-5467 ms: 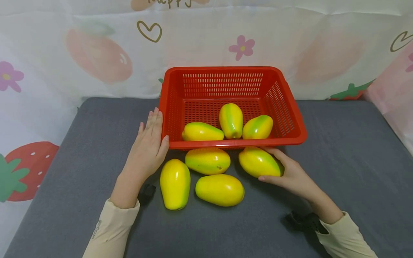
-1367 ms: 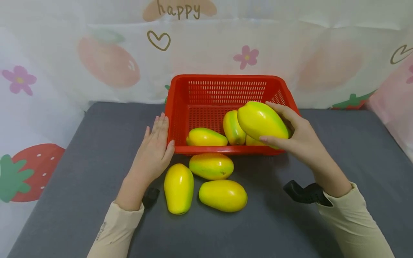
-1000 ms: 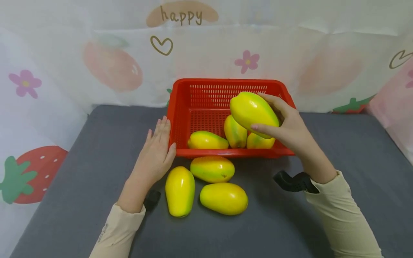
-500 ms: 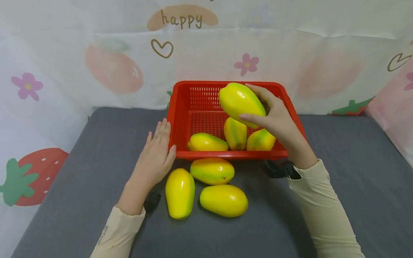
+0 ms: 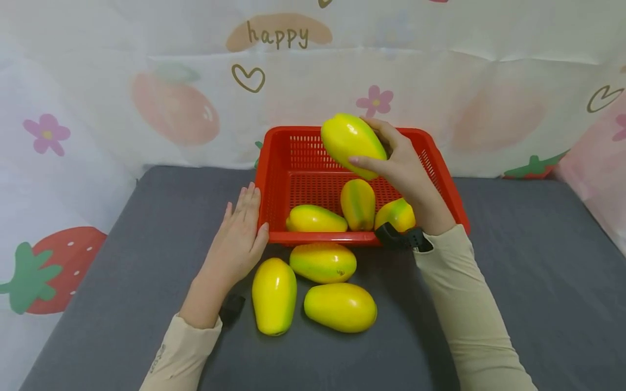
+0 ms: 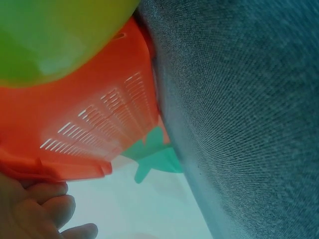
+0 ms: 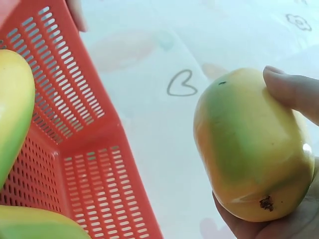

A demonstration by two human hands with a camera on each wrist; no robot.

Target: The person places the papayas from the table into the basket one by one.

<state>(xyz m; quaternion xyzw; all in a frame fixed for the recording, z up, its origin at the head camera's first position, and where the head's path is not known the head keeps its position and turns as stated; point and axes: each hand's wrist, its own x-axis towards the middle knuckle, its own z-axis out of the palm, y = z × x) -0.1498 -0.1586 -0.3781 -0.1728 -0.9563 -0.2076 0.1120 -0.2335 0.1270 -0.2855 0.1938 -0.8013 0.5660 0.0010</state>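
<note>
Right: your sleeved forearm (image 5: 464, 304) is slanting over the front edge of the red basket (image 5: 313, 238), right of centre; your right hand (image 5: 405, 165) is grasping a yellow-green fruit (image 5: 351, 142) above the basket, thumb lying on its near side. Left: your left hand (image 5: 237, 234) is resting unclenched, straight fingers touching the basket's left edge, thumb at its front-left corner. Three fruits (image 5: 318, 218) are lying inside along the front edge; three others (image 5: 339, 307) are lying before it on the gray table (image 5: 538, 271).

A tan patch (image 5: 279, 32) on the backdrop (image 5: 313, 68) reads "happy"; the sleeve (image 5: 182, 347) lettering (image 5: 157, 358) is illegible.
</note>
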